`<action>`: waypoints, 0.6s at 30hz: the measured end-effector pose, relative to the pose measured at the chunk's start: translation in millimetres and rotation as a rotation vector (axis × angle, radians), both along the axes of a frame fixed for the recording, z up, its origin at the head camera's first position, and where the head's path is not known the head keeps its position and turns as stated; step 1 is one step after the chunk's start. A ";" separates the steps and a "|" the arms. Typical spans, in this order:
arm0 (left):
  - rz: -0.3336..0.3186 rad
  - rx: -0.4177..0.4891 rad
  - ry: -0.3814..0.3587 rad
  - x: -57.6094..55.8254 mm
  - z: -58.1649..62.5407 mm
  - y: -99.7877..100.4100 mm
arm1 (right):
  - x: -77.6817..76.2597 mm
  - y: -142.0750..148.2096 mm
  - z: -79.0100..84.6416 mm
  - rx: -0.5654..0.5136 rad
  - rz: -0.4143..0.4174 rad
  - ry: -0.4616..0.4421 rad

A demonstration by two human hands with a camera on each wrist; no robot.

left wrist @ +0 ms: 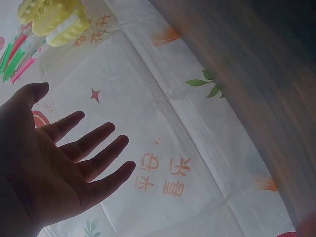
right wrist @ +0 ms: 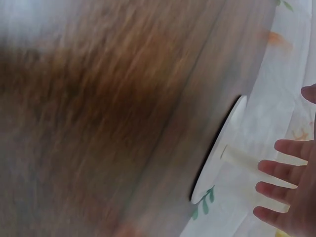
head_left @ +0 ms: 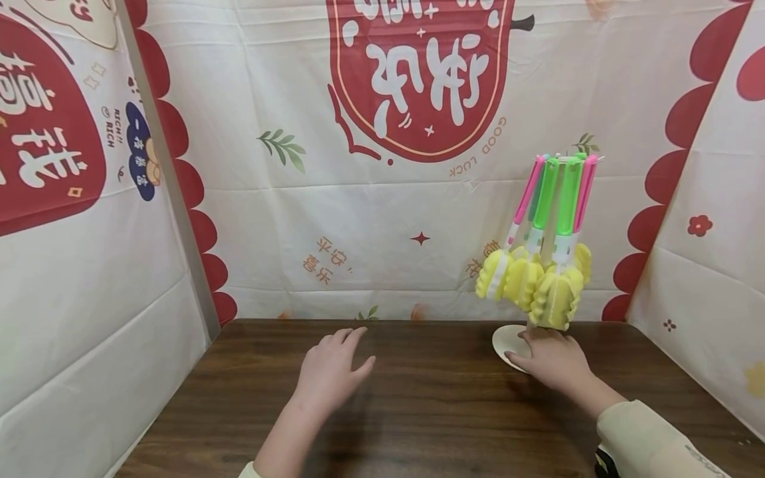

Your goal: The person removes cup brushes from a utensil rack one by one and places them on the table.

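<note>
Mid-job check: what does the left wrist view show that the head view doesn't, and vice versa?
Only the left wrist view: the palm side of the left hand; the head view has its back.

Only the head view: the right hand and the round white base.

Both: the left hand, sponge-headed brushes, brown table and printed white cloth.

“GOOD LUCK” and “平安喜乐” on the back cloth (head_left: 370, 219), “RICH!!” on the left cloth (head_left: 89, 299)
</note>
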State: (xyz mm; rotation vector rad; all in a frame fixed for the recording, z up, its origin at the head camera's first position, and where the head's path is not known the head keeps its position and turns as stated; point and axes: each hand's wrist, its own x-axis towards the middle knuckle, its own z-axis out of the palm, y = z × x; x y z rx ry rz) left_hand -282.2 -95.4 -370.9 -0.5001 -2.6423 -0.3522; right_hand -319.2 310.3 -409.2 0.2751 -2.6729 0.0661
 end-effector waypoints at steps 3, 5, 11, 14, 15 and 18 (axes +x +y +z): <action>0.000 -0.002 0.003 0.1 -0.3 -0.3 | -2.1 4.8 -1.3 -0.014 -0.021 -0.019; -0.002 0.000 -0.004 0.7 -0.4 -0.2 | -3.2 8.3 -2.2 -0.035 -0.032 -0.034; -0.006 0.002 -0.020 1.9 -2.0 -0.5 | -9.8 20.6 -6.4 -0.073 -0.053 -0.069; -0.006 0.003 -0.021 1.8 -3.3 -0.9 | -12.3 25.9 -7.7 -0.072 -0.054 -0.090; -0.007 0.003 -0.018 1.7 -3.7 -0.9 | -13.0 27.3 -8.0 -0.077 -0.055 -0.095; -0.010 0.003 -0.018 1.4 -3.9 -0.8 | -15.2 31.4 -9.2 -0.093 -0.065 -0.106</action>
